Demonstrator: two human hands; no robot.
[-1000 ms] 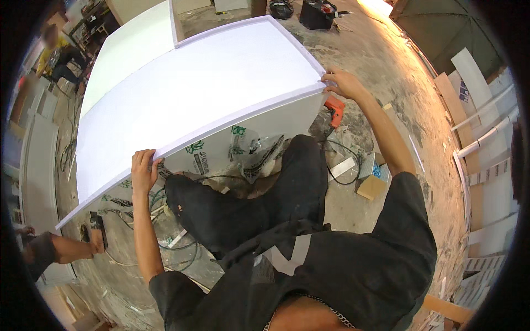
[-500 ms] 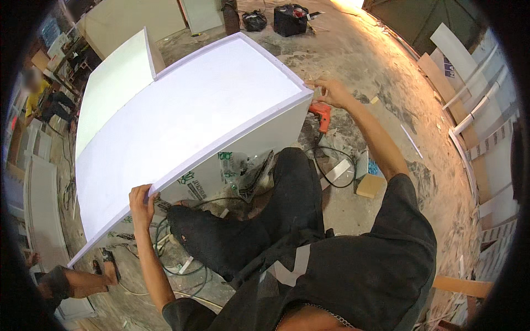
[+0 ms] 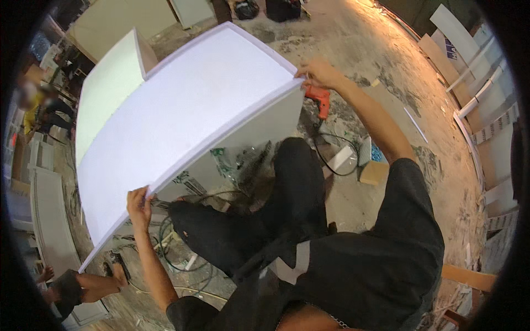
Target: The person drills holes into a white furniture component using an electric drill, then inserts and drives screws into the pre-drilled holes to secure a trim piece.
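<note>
Left hand [image 3: 139, 209]: curled around the near edge of the white panel, holding it toward the lower left.
Right hand [image 3: 320, 73]: fingers bent and touching the panel's right corner; blur hides whether they grip it or only rest there.
White panel [image 3: 182, 107]: before the person's knees, a raised strip along its edges, its near edge running between both hands.
Red drill [image 3: 318, 101]: on the floor [image 3: 353, 209], just beyond the right corner, below the right hand.
Tan block [image 3: 374, 172]: on the floor right of the knees, beside a box of blue pieces [image 3: 376, 153].
Co-worker's leg [image 3: 94, 288]: lower left, near the panel's narrow end.
</note>
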